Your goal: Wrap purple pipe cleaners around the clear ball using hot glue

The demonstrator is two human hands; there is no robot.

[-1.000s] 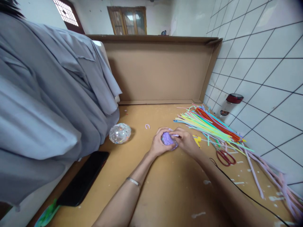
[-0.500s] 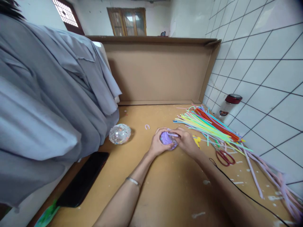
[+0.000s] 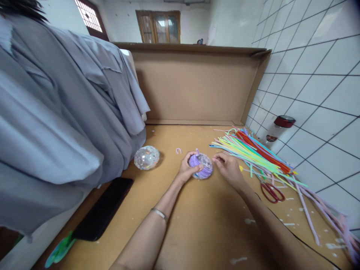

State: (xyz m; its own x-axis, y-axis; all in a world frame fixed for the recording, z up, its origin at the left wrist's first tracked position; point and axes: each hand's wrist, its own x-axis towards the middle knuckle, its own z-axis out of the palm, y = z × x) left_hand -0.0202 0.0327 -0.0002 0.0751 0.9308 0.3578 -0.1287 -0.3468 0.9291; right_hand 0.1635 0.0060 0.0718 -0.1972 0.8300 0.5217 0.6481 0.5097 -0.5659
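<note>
Purple, fuzzy, cord-like strips point(image 3: 206, 173) cover part of a round, translucent, speckled ball point(image 3: 204, 160) in the head view, with a short purple end point(image 3: 197, 151) standing up at its far edge. The ball looks light and hollow, its shell probably thin, somewhat slippery where bare and liable to dent if squeezed hard; the strips should feel soft, bendy and easier to grip. Its widest part seems the best place for a gentle, curved hold, clear of the upright end.

The ball sits within the left hand point(image 3: 186, 170), at the middle of the brown table point(image 3: 194, 225); the fingers curl around its left side, with the thumb across the near face. The right hand point(image 3: 229, 170) is just beside its right side, apart from it, fingers drawn narrow; whether they pinch anything thin, I cannot tell
</note>
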